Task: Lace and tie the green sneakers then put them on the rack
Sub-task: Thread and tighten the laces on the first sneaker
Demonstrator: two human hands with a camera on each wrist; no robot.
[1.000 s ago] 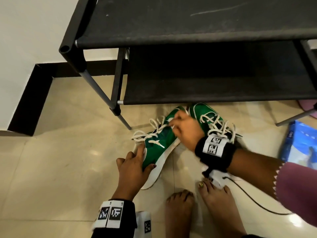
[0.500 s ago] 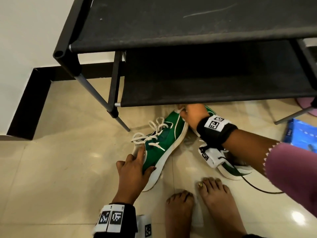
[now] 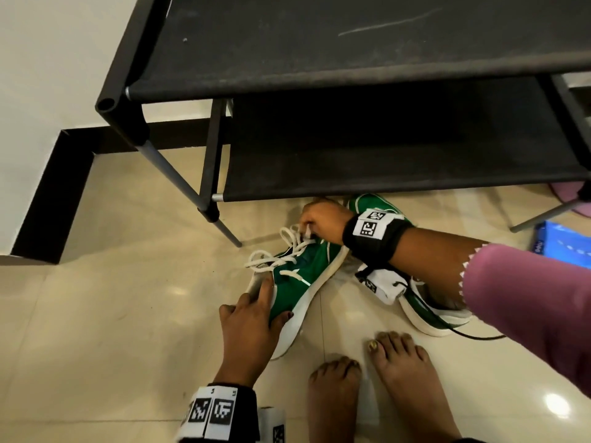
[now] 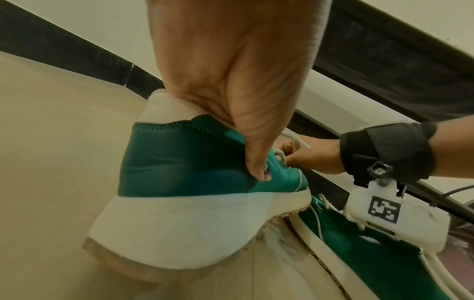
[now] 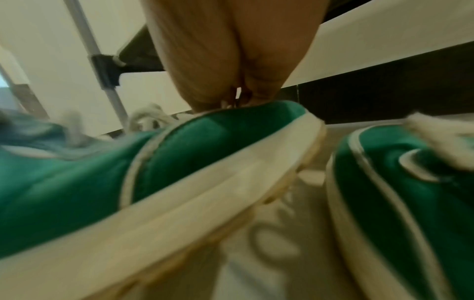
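A green sneaker with a white sole lies tilted on the floor, toe towards the rack. My left hand grips its heel, thumb on the green side and fingers in the collar; the left wrist view shows the same left hand grip on that sneaker. My right hand pinches the end of its loose white lace near the toe. The second green sneaker lies under my right forearm. The blurred right wrist view shows the right hand over the first sneaker.
The black rack's lower shelf hangs just above the sneakers' toes, and a rack leg stands left of the laces. My bare feet are close behind the shoes. A blue packet lies at the right.
My right hand moved from the middle of the first sneaker to its toe end and now pinches a lace end. The left hand kept its grip on the heel.
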